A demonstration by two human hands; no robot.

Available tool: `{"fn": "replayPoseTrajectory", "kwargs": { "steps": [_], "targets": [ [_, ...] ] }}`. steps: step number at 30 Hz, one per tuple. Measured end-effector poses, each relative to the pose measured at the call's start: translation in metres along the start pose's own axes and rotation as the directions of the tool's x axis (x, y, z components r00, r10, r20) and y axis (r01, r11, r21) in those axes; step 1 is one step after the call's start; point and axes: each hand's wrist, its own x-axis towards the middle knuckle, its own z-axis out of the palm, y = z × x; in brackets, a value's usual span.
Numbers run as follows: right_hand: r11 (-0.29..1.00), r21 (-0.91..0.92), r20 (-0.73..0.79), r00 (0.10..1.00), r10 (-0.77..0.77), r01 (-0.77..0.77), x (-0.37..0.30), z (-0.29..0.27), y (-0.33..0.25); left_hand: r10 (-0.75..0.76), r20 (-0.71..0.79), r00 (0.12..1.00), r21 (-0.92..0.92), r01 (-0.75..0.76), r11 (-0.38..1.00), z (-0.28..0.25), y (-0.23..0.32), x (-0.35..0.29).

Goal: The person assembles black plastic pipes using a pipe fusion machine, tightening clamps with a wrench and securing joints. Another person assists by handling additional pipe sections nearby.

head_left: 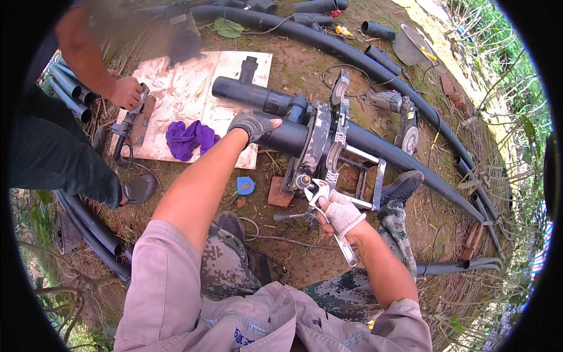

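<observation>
My right hand (pixel 342 216), in a whitish glove, is closed round an adjustable wrench (pixel 346 251). The wrench's jaws are at a bolt (pixel 305 180) on the near side of a metal pipe-clamping frame (pixel 316 141). My left hand (pixel 253 125), in a dark grey glove with bare fingertips, wraps over a thick black pipe (pixel 285 137) left of the frame; some of its fingers are hidden. The pipe runs into the clamp rings. Just beyond it lies a black tee fitting (pixel 249 91). A lever handle (pixel 287 217) sticks out below the frame.
At the left another person's hand (pixel 127 92) holds a tool. A purple cloth (pixel 190 141) lies on a dirty white board (pixel 158 70). A blue tape measure (pixel 245 186) and brick (pixel 280 192) sit nearby. At right are an angle grinder (pixel 404 120), long black pipes (pixel 328 44) and a bucket (pixel 409 47).
</observation>
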Motion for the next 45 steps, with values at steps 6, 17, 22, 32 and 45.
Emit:
{"fn": "replayPoseTrajectory", "kwargs": {
  "steps": [6,17,22,32,45],
  "targets": [
    [0.997,-0.073,0.186,0.982,0.027,-0.013,0.017,-0.016,-0.028,-0.030,0.013,0.999,-0.055,0.031,0.998,-0.002,0.003,0.000],
    [0.981,-0.192,0.246,0.969,0.009,0.040,0.023,-0.017,-0.012,0.094,0.052,0.994,-0.179,-0.083,0.980,0.006,-0.020,0.002],
    [0.975,0.224,0.252,0.966,-0.053,-0.005,0.012,-0.006,0.017,0.148,-0.026,0.989,-0.080,-0.150,0.986,0.004,-0.003,-0.008],
    [0.693,0.606,-0.332,0.916,-0.225,0.390,0.046,0.127,0.063,0.152,-0.120,0.981,-0.124,-0.166,0.978,0.024,-0.017,0.031],
    [0.824,0.476,-0.202,0.950,-0.238,0.308,0.043,0.098,0.069,0.169,-0.059,0.984,-0.342,-0.179,0.923,0.014,-0.038,0.005]
  ]
}}
